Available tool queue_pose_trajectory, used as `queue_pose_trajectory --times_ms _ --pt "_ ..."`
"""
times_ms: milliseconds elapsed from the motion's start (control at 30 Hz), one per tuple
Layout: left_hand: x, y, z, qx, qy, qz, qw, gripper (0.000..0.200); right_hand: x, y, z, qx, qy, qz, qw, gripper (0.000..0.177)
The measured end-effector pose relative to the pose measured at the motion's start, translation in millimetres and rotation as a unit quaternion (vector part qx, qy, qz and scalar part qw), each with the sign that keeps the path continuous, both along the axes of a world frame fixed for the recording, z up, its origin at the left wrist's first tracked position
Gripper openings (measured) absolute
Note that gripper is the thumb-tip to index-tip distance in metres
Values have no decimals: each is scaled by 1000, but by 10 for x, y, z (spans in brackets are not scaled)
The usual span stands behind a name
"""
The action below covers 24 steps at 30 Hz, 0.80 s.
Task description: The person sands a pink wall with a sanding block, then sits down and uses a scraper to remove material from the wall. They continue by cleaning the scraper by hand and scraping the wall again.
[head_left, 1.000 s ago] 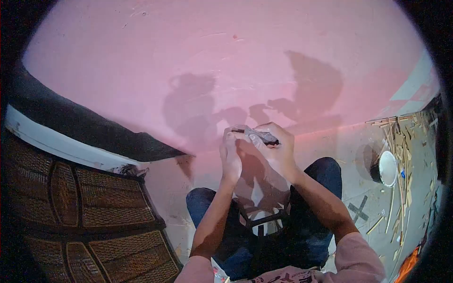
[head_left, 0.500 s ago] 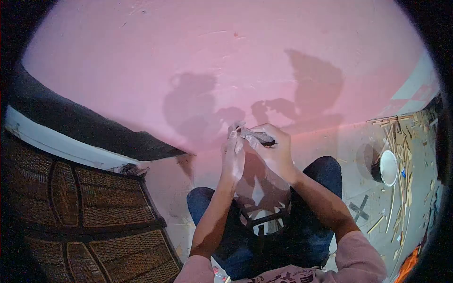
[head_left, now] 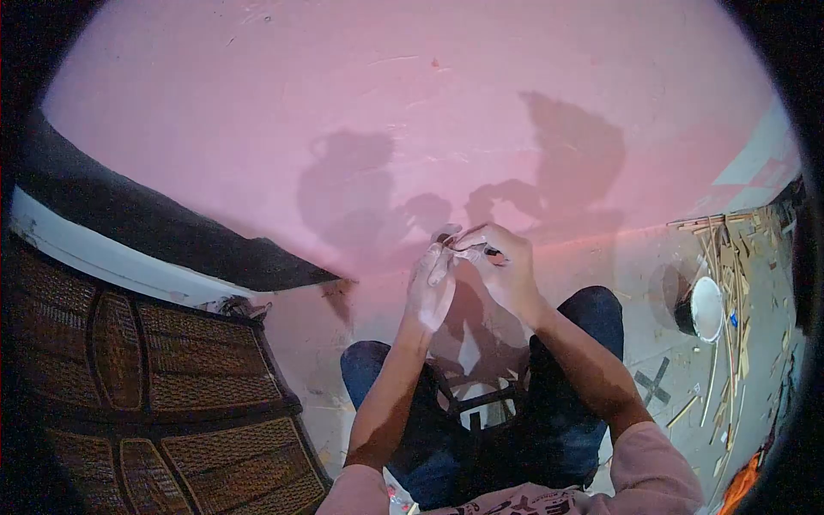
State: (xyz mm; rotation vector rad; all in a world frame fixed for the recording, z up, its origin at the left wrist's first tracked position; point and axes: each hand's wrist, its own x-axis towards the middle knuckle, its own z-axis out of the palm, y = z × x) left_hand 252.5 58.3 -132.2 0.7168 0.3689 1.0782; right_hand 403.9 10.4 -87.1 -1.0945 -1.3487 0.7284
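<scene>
My left hand (head_left: pixel 432 283) and my right hand (head_left: pixel 508 270) meet in front of the pink wall, above my knees. White dust or paste coats the fingers of both. Inside the curled right hand shows a dark handle (head_left: pixel 493 252) of a small tool, its working end hidden among the fingers. The left fingers pinch a small piece at the right fingertips, too small and covered to name. The fingertips of the two hands are touching or nearly so.
A white bucket (head_left: pixel 707 309) stands at the right by scattered thin wooden strips (head_left: pixel 731 283). Woven brown panels in a dark frame (head_left: pixel 206 343) fill the lower left. The pink wall (head_left: pixel 429 112) rises ahead, with shadows on it. Something orange (head_left: pixel 743 486) lies at the lower right.
My left hand has shifted slightly right and down, closer to the right. My right fingers have curled in more, so less of the dark handle shows.
</scene>
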Motion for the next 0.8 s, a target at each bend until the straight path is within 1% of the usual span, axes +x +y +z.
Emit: queue_pose_trajectory --times_ms 33,100,233,400,500,600,667,700,733,767,800 --pt "12 -9 27 -7 4 4 1000 45 -6 -7 18 -15 10 0 1000 15" --pt "36 -22 53 -25 10 12 1000 45 -5 5 6 -4 -3 -2 1000 14" --pt "-9 24 -88 3 7 6 1000 44 -15 -5 -4 -3 5 -3 1000 14" --pt "-41 12 -74 8 14 1 1000 42 -18 -32 24 1 -14 -1 1000 16" --pt "-46 28 -90 12 21 6 1000 37 -13 -40 63 -3 -22 5 1000 17" --pt "-35 44 -173 -18 27 30 999 29 -7 -35 27 16 -46 -1 999 17" --pt "-73 92 -301 -25 39 28 999 31 -4 -20 -9 38 -68 -8 997 17" --pt "-126 131 -365 -16 51 15 998 37 -7 -11 -33 50 -79 -12 996 17" --pt "-145 145 -439 -10 58 13 998 35 -7 -4 -47 62 -89 -15 994 16" --pt "-140 136 -377 -4 66 11 998 33 -9 1 -50 57 -71 -17 996 15" --pt "-110 93 -296 -2 71 18 997 26 -19 3 -56 52 -53 -18 997 15"
